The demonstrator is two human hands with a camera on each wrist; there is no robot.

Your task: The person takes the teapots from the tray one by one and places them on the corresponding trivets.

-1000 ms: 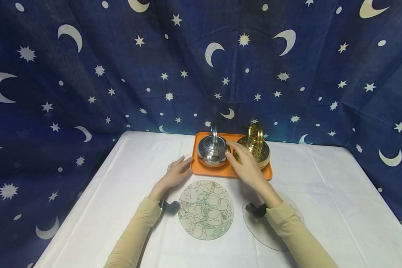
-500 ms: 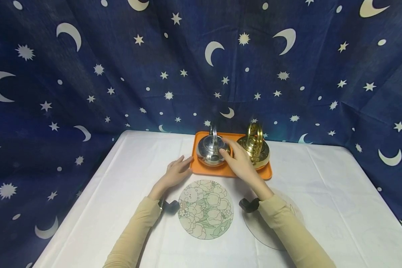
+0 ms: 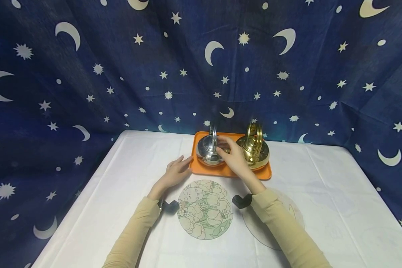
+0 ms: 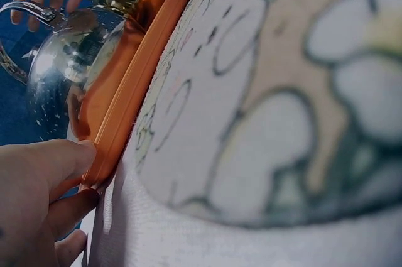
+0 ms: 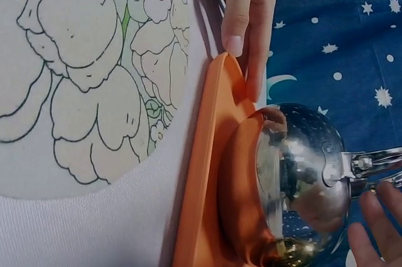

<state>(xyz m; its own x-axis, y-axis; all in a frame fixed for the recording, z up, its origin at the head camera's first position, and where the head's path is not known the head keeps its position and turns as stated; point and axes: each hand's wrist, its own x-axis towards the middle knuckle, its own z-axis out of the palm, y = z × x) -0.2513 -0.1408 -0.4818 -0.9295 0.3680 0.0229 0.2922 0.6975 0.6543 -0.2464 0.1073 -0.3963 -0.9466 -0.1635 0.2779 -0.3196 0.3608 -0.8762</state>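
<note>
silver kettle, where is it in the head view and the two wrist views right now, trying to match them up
Head: the silver kettle is just right of and below the picture's centre.
Left wrist: the silver kettle is at upper left.
Right wrist: the silver kettle is at lower right, its handle pointing to the right edge.
Shared landmark: the orange tray under it, seen in all three.

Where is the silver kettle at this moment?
In the head view, the silver kettle, its right side close to the right hand, sits on the left half of the orange tray, beside the gold kettle.
</note>
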